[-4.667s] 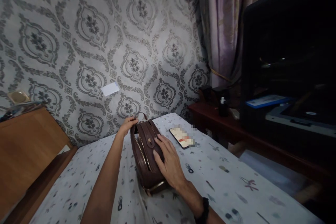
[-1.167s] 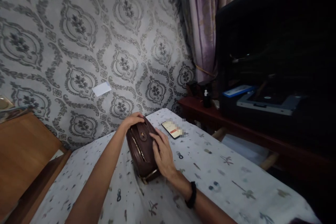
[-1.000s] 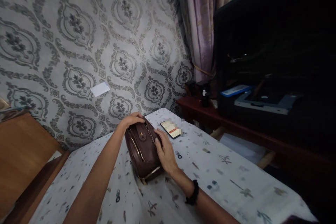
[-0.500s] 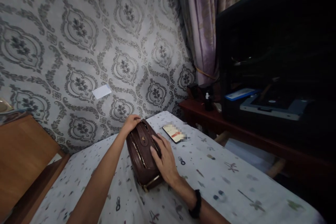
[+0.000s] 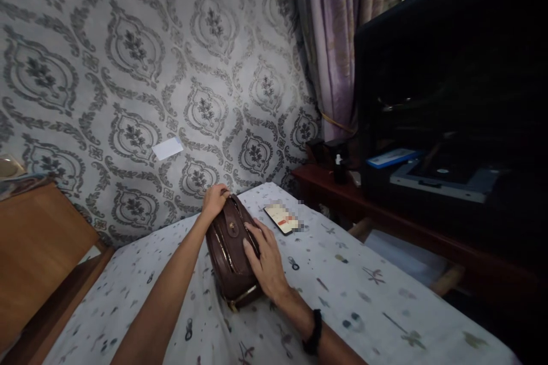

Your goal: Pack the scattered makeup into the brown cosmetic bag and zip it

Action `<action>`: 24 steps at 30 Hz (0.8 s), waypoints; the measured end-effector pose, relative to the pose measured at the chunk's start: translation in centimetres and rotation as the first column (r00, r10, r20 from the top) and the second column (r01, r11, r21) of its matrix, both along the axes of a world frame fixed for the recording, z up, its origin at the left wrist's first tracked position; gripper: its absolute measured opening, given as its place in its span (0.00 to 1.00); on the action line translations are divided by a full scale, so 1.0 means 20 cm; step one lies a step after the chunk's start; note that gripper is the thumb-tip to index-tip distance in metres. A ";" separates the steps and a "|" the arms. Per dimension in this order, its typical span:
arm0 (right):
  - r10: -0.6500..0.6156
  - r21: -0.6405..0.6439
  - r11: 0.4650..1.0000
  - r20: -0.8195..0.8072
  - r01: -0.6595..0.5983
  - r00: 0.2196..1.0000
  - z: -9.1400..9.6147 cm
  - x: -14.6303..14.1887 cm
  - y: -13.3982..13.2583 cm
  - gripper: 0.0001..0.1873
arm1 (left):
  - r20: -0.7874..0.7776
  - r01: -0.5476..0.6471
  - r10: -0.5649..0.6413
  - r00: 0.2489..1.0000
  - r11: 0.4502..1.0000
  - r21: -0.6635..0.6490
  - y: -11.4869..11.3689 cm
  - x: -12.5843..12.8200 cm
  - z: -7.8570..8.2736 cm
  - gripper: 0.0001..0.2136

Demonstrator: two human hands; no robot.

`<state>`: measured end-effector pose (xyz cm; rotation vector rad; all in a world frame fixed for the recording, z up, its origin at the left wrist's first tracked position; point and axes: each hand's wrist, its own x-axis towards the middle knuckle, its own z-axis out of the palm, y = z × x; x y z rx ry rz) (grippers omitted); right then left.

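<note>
A dark brown leather bag (image 5: pixel 229 251) with gold zips and a round gold stud rests on the patterned white sheet. My left hand (image 5: pixel 215 201) is closed at the bag's far end, its fingertips curled by the top edge; exactly what they pinch there is hidden. My right hand (image 5: pixel 266 259) lies along the bag's right side with the fingers stretched and slightly apart, resting on the leather. To the right of the bag lies a phone (image 5: pixel 280 219) with a lit screen, partly blurred out.
The bed (image 5: pixel 342 291) reaches the papered wall, where a white card (image 5: pixel 167 149) is attached. On the right stand a dark red cabinet (image 5: pixel 314 183), an open drawer (image 5: pixel 402 254) and a large black screen (image 5: pixel 436 57). A wooden panel (image 5: pixel 43 251) borders the left.
The view has shifted slightly. Both hands keep nearly the same places on the bag, and the bag has barely moved.
</note>
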<state>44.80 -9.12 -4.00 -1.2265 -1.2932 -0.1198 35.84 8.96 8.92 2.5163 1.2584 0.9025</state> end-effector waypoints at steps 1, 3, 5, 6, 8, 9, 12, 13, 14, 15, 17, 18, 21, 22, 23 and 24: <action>0.002 -0.001 1.000 -0.003 -0.002 1.000 0.00 0.00 0.00 0.18 | 0.005 0.025 -0.025 1.000 1.000 -0.003 -0.01 -0.01 0.00 0.06; 0.003 -0.002 1.000 -0.011 -0.003 1.000 0.00 0.00 0.00 0.18 | 0.018 0.075 -0.075 0.997 0.997 -0.016 -0.01 -0.02 0.01 0.06; 0.000 -0.004 1.000 -0.019 0.000 1.000 0.00 0.00 0.00 0.18 | 0.034 0.125 -0.124 0.992 0.991 -0.038 -0.02 -0.03 0.01 0.06; 0.001 -0.006 1.000 -0.020 -0.001 1.000 0.00 0.00 0.00 0.18 | 0.044 0.148 -0.146 0.988 0.988 -0.052 -0.02 -0.03 0.00 0.07; 0.008 -0.014 1.000 -0.017 -0.008 1.000 0.00 0.00 0.01 0.18 | 0.067 0.186 -0.181 0.981 0.979 -0.082 -0.02 -0.05 0.00 0.07; 0.012 -0.019 1.000 -0.015 -0.012 1.000 0.00 0.00 0.01 0.18 | 0.080 0.199 -0.192 0.978 0.975 -0.096 -0.02 -0.05 0.00 0.07; 0.017 -0.029 0.999 -0.010 -0.017 1.000 0.00 0.01 0.01 0.19 | 0.139 0.209 -0.192 0.972 0.970 -0.125 0.02 -0.08 0.00 0.08; 0.018 -0.032 0.999 -0.009 -0.019 1.000 0.00 0.01 0.00 0.20 | 0.163 0.201 -0.179 0.970 0.971 -0.130 0.04 -0.10 0.00 0.10; 0.022 -0.033 0.999 -0.007 -0.023 1.000 -0.01 0.01 0.00 0.20 | 0.187 0.187 -0.160 0.969 0.973 -0.136 0.05 -0.12 0.00 0.11; 0.026 -0.033 0.999 -0.007 -0.026 1.000 -0.01 0.01 0.00 0.20 | 0.208 0.169 -0.137 0.968 0.975 -0.144 0.07 -0.15 -0.01 0.12; 0.028 -0.025 0.999 -0.014 -0.029 1.000 -0.01 0.01 0.00 0.20 | 0.238 0.126 -0.083 0.968 0.978 -0.169 0.10 -0.22 -0.02 0.12; 0.027 -0.019 0.999 -0.017 -0.027 0.999 -0.02 0.01 0.01 0.20 | 0.246 0.104 -0.057 0.968 0.978 -0.184 0.11 -0.25 -0.03 0.11; 0.027 -0.005 1.000 -0.022 -0.027 0.999 -0.02 0.00 0.01 0.21 | 0.253 0.047 0.010 0.967 0.974 -0.221 0.13 -0.33 -0.07 0.10; 0.029 -0.002 1.000 -0.023 -0.029 0.999 -0.02 0.00 0.01 0.21 | 0.250 0.032 0.027 0.968 0.973 -0.230 0.13 -0.35 -0.08 0.11; 0.031 0.000 1.000 -0.025 -0.031 0.999 -0.02 0.00 0.01 0.21 | 0.244 0.017 0.043 0.969 0.971 -0.237 0.14 -0.36 -0.09 0.11; 0.033 0.002 0.999 -0.027 -0.033 0.999 -0.02 0.00 0.01 0.21 | 0.236 0.002 0.057 0.970 0.970 -0.243 0.14 -0.36 -0.10 0.12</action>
